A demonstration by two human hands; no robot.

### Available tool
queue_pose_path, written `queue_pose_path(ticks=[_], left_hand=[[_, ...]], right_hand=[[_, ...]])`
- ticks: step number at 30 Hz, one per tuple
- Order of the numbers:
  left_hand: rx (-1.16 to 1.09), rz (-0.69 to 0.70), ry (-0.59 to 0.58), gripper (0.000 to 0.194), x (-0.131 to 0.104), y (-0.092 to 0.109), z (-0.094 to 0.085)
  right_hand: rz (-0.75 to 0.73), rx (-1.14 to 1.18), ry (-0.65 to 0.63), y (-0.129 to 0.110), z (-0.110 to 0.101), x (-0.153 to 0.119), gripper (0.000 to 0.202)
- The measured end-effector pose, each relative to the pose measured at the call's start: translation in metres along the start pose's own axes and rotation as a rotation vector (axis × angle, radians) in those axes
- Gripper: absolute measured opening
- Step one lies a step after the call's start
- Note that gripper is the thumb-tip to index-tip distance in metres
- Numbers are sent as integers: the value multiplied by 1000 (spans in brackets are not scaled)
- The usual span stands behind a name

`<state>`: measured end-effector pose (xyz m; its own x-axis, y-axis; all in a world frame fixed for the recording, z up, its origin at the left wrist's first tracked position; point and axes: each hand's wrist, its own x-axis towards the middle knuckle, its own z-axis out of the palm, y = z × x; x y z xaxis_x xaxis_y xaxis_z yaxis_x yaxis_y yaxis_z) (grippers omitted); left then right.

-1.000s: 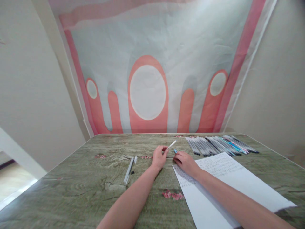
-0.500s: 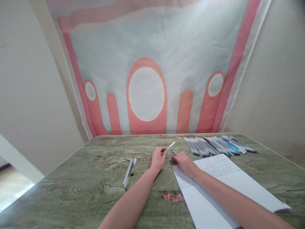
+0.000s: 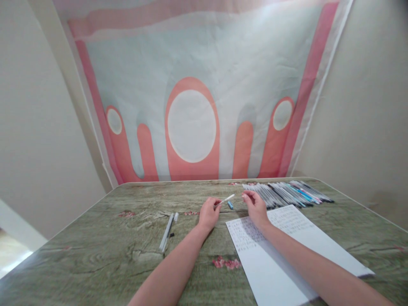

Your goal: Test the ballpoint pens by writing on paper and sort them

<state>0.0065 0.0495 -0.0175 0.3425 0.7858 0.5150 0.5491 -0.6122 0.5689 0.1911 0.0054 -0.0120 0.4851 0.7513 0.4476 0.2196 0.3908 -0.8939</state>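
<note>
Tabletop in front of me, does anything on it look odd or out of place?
A small blue piece lies loose near the white pen in your left hand, and a small black piece lies by the pale tubes, both away from the row of pens.

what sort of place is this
Probably an indoor spot for writing or desk work, perhaps at home: there's a green-brown, wood-patterned table, a row of slim, mostly clear-barrelled pens and a white paper sheet partly covered in handwriting.
</note>
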Motion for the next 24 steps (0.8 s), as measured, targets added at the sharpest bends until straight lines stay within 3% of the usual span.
queue_pose_path(ticks=[4,13,24], left_hand=[[23,24,-30,13,-1,0,1],[52,50,-59,11,-2,3,0],[36,75,-67,12,-3,6,-1]], right_hand=[[59,71,34,4,-1,4,30],[36,114,32,11,2,3,33],[41,94,-100,6,3,0,37]])
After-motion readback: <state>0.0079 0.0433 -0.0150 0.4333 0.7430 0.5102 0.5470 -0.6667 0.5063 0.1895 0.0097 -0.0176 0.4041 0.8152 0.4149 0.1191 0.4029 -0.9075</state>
